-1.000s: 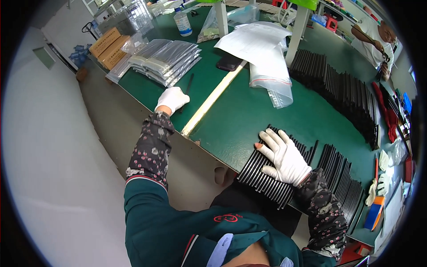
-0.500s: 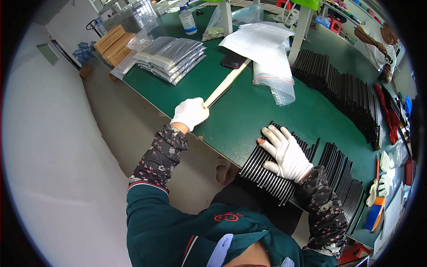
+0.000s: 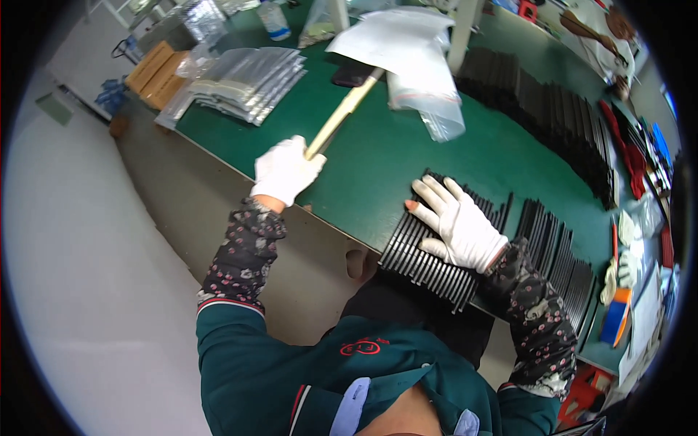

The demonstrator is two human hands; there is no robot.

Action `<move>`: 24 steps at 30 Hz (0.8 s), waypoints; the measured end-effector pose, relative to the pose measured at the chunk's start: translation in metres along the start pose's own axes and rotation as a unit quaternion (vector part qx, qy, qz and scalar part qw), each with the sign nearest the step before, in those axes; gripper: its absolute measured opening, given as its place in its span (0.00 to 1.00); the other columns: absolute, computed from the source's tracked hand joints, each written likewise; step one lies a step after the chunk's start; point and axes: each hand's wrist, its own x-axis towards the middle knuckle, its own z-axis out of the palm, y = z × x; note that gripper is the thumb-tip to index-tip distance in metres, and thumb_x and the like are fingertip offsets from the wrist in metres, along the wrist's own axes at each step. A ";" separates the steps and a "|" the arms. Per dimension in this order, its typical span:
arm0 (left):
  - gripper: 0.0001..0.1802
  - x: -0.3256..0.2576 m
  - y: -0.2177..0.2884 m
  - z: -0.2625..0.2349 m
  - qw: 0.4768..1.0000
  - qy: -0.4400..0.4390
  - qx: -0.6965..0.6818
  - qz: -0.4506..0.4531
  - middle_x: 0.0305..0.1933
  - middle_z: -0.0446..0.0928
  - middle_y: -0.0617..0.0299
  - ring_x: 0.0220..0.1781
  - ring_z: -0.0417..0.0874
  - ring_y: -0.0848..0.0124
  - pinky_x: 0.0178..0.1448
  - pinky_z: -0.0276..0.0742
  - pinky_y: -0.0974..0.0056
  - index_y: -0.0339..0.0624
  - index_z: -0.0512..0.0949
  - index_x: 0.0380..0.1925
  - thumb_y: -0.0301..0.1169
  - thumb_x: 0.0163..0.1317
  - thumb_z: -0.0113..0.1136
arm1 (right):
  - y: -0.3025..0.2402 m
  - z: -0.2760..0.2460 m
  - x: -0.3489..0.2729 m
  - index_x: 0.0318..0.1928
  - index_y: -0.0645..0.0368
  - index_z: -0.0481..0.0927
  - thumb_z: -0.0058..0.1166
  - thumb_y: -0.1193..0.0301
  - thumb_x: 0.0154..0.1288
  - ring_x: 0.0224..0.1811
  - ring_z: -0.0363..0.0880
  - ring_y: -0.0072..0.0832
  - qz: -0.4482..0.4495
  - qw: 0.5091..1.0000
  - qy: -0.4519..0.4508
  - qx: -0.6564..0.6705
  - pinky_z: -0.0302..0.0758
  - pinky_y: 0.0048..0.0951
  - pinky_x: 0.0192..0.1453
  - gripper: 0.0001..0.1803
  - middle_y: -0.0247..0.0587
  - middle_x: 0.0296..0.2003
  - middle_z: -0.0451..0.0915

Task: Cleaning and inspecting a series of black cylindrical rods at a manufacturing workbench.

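Observation:
My left hand (image 3: pixel 285 170), in a white glove, grips the near end of a long pale wooden stick (image 3: pixel 343 113) that reaches up and away over the green table (image 3: pixel 378 160). My right hand (image 3: pixel 458 221), also gloved, lies flat with spread fingers on a row of thin black strips (image 3: pixel 422 254) at the table's near edge. The strips lie side by side and partly overhang the edge.
More black strips (image 3: pixel 552 247) lie to the right, and long rows of them (image 3: pixel 560 123) at the back right. Silver foil bags (image 3: pixel 247 81), cardboard boxes (image 3: pixel 153 69), clear plastic bags (image 3: pixel 429 80) and white sheets (image 3: pixel 392 40) sit at the back. Another person's arm (image 3: pixel 589 29) shows top right.
My left hand took hold of the wooden stick, which lay on the table, and lifted its near end toward me. My right hand stayed pressed on the black strips.

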 end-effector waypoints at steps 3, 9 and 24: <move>0.22 -0.028 0.018 -0.015 0.993 0.054 -0.059 0.084 0.40 0.80 0.53 0.44 0.82 0.55 0.46 0.78 0.54 0.39 0.77 0.40 0.45 0.54 0.63 | -0.011 -0.009 -0.012 0.64 0.61 0.66 0.47 0.47 0.61 0.70 0.56 0.51 0.021 1.000 -0.001 0.017 0.52 0.53 0.72 0.38 0.58 0.66 0.60; 0.47 -0.088 0.069 0.022 0.823 -0.066 -0.121 0.551 0.68 0.60 0.42 0.71 0.59 0.43 0.72 0.52 0.43 0.38 0.63 0.64 0.63 0.55 0.54 | -0.036 -0.018 -0.067 0.64 0.61 0.65 0.56 0.47 0.53 0.71 0.56 0.53 0.065 0.996 -0.055 0.033 0.52 0.56 0.71 0.43 0.59 0.67 0.58; 0.55 -0.092 0.052 0.033 0.843 -0.040 -0.094 0.527 0.74 0.50 0.43 0.76 0.49 0.44 0.74 0.39 0.36 0.43 0.49 0.72 0.63 0.53 0.57 | -0.015 -0.010 -0.037 0.62 0.63 0.67 0.49 0.51 0.63 0.68 0.60 0.53 0.059 0.988 0.099 0.105 0.54 0.53 0.72 0.34 0.59 0.64 0.63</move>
